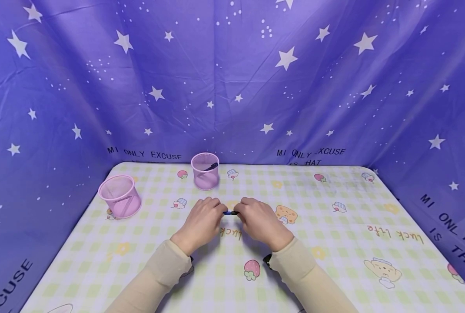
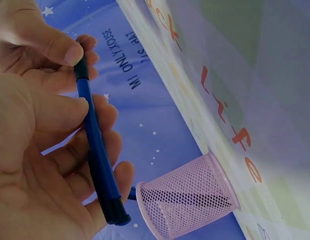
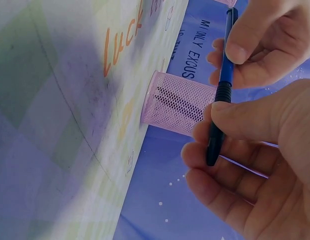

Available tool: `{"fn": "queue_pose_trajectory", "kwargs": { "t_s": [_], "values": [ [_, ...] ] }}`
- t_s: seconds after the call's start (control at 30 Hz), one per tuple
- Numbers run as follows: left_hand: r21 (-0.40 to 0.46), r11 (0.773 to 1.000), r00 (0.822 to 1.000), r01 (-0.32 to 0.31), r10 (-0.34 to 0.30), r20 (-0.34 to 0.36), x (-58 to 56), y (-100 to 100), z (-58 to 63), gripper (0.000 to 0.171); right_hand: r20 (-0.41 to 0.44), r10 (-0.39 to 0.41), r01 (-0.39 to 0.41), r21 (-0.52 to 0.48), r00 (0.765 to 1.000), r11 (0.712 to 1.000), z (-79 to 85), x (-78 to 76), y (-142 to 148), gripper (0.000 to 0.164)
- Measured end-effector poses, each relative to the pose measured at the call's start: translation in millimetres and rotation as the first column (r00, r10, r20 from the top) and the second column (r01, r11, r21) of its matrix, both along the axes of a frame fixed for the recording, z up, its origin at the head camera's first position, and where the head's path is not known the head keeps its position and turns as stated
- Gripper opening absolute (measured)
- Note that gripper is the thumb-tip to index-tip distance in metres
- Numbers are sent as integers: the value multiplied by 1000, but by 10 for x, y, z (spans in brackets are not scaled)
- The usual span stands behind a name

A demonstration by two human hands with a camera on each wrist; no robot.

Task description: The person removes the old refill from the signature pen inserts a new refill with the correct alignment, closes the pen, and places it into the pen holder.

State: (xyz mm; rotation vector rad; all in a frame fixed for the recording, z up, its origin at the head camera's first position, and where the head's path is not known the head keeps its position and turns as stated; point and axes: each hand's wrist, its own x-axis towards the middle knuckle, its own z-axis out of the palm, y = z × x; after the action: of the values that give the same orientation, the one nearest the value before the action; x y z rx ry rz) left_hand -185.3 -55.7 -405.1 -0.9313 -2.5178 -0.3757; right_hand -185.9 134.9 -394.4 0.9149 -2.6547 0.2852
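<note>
A blue ballpoint pen (image 2: pixel 101 145) with black ends is held between both hands over the middle of the table. My left hand (image 1: pixel 202 223) pinches its blue barrel, thumb on top and fingers beneath, and the black clip end lies along those fingers in the left wrist view. My right hand (image 1: pixel 261 221) pinches the ribbed black grip (image 3: pixel 223 92) near the tapered tip, thumb against fingers. Beyond the hands stands a pink mesh pen cup (image 1: pixel 206 178), with a dark pen (image 1: pixel 211 167) leaning inside it.
Another pink mesh cup (image 1: pixel 120 198) stands at the table's left edge. A checked cloth (image 1: pixel 146 252) with printed cakes, fruit and lettering covers the table. Behind and at both sides hangs a purple-blue curtain (image 1: pixel 232 87) with white stars.
</note>
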Motion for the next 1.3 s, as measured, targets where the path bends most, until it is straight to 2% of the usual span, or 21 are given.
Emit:
{"fn": "queue_pose_trajectory", "kwargs": {
  "t_s": [0.17, 0.37, 0.67, 0.87, 1.3],
  "values": [
    [3, 1000, 1000, -3, 3, 18, -1, -1, -8, 10, -2, 1, -1, 1, 1000, 1000, -3, -1, -2, 12],
    [22, 1000, 999, -6, 5, 53, -4, -5, -20, 27, -5, 4, -4, 5, 1000, 1000, 2, 8, -6, 11],
    [66, 998, 1000, 18, -19, 17, -14, -10, -32, 33, -9, 12, -12, 4, 1000, 1000, 4, 11, -13, 12],
    [73, 997, 1000, 23, -23, -1, -21, -4, -39, 26, -14, 20, -20, -6, 1000, 1000, 9, 12, -22, 11],
    [8, 1000, 1000, 8, -8, 1, -19, 1, -29, 12, -15, 9, -9, -1, 1000, 1000, 10, 18, -17, 11]
  ]
}}
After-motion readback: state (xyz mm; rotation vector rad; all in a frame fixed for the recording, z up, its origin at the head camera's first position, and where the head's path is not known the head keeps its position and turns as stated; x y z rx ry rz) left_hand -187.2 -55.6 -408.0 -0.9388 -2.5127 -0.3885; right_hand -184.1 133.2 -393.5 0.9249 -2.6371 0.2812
